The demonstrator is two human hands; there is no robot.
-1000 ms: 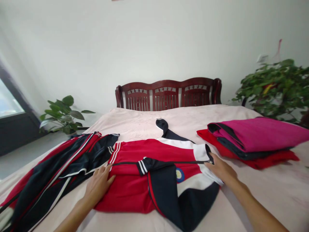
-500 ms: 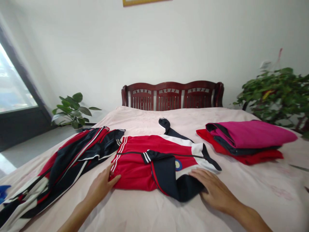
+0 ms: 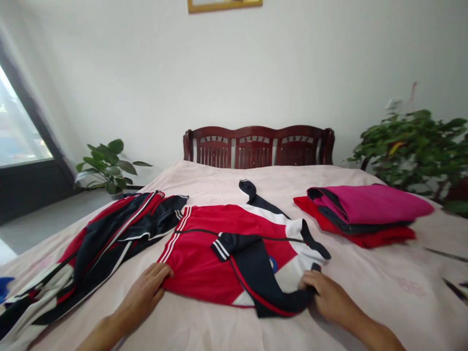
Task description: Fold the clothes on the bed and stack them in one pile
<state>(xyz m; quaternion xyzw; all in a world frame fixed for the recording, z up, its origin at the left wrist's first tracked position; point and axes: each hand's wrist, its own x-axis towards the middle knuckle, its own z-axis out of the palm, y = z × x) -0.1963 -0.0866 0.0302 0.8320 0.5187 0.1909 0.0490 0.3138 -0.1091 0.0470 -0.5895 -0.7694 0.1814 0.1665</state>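
Note:
A red, navy and white track jacket [image 3: 204, 273] lies front up on the bed, its striped hem to the left and its collar to the right. My left hand [image 3: 144, 290] is closed on the near corner of the hem. At the near shoulder, my right hand [image 3: 327, 295] pinches the navy and white cloth. The near sleeve [image 3: 261, 265] is folded across the front, partly covering a round blue badge. On the far side the other sleeve [image 3: 261, 197] stretches toward the headboard.
More navy, red and white sportswear [image 3: 98, 248] lies on the left. A folded stack with a magenta garment [image 3: 376, 202] on top sits at the right. Beyond the pink sheet [image 3: 212, 183] stands a wooden headboard [image 3: 256, 146], with potted plants [image 3: 109, 163] on both sides.
Both hands have closed on the jacket. Its near edge has been drawn toward me and straightened, and more of the white shoulder panel shows.

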